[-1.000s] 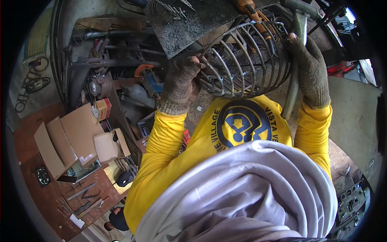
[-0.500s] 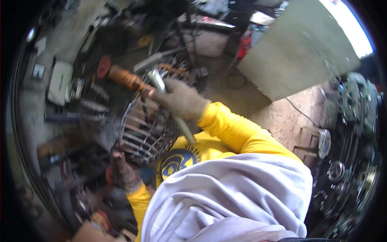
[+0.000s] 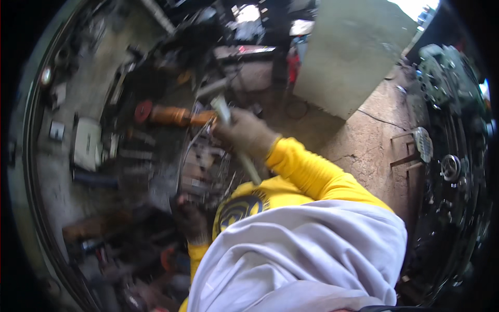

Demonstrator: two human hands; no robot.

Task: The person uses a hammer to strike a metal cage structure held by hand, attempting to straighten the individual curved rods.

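Note:
My gloved right hand (image 3: 248, 134) is closed round the pale handle of a hammer (image 3: 249, 169). Its grey cylindrical head (image 3: 212, 88) lies just beyond the hand. Left of the fingers extends an orange stepped shaft-like piece (image 3: 174, 115) with a red disc (image 3: 143, 111) at its far end; whether it joins the metal beneath, I cannot tell. Under the hammer is a cage of curved metal rods (image 3: 205, 166), smeared by motion. My gloved left hand (image 3: 191, 218) grips the cage's near edge, its fingers dark and blurred.
At the left stands a pale box-shaped case (image 3: 87, 144) among scattered scrap and tools. A big pale sheet panel (image 3: 353, 57) rises at the far right. Beyond my right elbow are a small stool (image 3: 420, 145) and a machine with a round handwheel (image 3: 450, 168).
My view has turned, shifting the surroundings. Both hands, the hammer and the rod cage appear further right. The orange piece now lies closer to level in the picture.

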